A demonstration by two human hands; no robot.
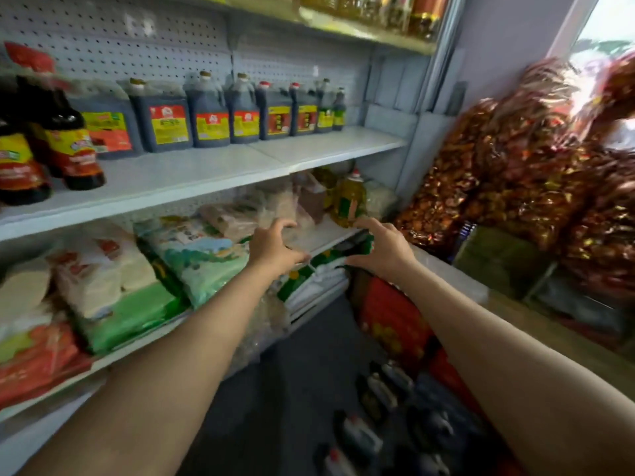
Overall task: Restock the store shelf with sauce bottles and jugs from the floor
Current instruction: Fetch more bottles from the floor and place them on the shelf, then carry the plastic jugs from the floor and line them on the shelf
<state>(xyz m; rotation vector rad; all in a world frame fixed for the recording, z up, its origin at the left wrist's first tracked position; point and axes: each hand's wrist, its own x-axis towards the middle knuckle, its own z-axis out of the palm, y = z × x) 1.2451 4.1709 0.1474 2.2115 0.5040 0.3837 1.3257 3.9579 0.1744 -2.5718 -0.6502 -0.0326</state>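
Both my arms reach forward, below the middle shelf [206,180]. My left hand [275,249] and my right hand [381,249] are empty, fingers spread and loosely curved, with a gap between them. On that white shelf stands a row of several dark sauce jugs [209,115] with red and yellow labels, along the back. Dark sauce bottles [65,139] with red caps stand at its left front. More dark jugs and bottles [381,403] lie on the floor at the lower right, blurred.
The right part of the middle shelf [343,142] is bare. The lower shelf holds bagged goods [192,255] and a yellow oil jug [350,201]. Red boxes [391,317] and stacked bags of red snacks [536,166] fill the right side. Oil bottles [388,8] line the top shelf.
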